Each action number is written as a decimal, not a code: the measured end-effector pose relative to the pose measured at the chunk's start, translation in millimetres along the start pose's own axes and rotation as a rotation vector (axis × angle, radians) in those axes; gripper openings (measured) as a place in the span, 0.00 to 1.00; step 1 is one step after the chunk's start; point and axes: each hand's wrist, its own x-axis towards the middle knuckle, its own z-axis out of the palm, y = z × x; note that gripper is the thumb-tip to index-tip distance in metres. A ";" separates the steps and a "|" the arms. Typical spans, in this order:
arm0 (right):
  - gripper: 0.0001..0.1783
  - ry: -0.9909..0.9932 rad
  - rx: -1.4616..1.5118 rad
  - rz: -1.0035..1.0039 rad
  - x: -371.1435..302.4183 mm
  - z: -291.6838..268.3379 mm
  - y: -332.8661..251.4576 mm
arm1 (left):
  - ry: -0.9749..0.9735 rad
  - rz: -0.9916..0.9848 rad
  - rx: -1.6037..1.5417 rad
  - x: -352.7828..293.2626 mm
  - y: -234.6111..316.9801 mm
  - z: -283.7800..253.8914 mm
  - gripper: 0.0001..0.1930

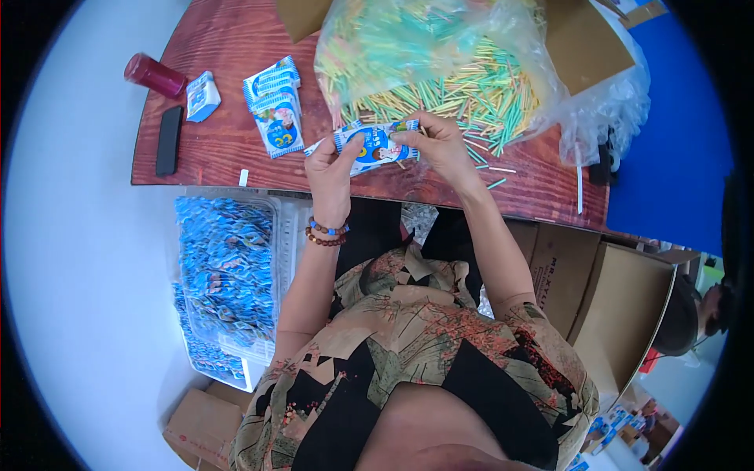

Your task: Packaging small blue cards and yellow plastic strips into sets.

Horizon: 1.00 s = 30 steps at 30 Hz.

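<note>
Above the table's near edge, I hold a small blue-and-white packet (380, 155) between both hands. My left hand (330, 171) is closed on its left end, the thumb pressed on the front. At the right end, the fingers and thumb of my right hand (441, 151) pinch the packet. Just beyond lies a heap of thin pastel sticks (503, 98), yellow, green and pink, spilling from a clear plastic bag (393, 47). Left of my hands, several similar packets (276, 118) overlap in a stack on the red wood-grain table (216, 141).
A black phone-like slab (168, 141), a white-and-blue pack (203, 96) and a toppled dark red cup (155, 74) are at the table's left. Below its edge stands a clear bin (271, 235) full of blue packets. Cardboard boxes (620, 306) stand at lower right.
</note>
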 end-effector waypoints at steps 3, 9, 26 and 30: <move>0.05 0.081 0.113 0.034 -11.9 -2.3 -2.9 | 0.004 -0.029 -0.121 -7.1 -5.6 14.0 0.06; 0.07 0.145 0.066 -0.016 -31.5 -18.6 0.8 | -0.016 0.008 -0.114 -11.3 -21.8 27.9 0.06; 0.09 -0.055 -0.226 -0.123 -58.1 -57.3 -9.1 | -0.104 -0.254 -0.186 -22.2 -49.0 34.0 0.11; 0.10 0.210 -0.331 -0.127 -22.9 -95.3 -2.2 | 0.000 -0.239 -0.224 -33.4 -45.9 47.5 0.11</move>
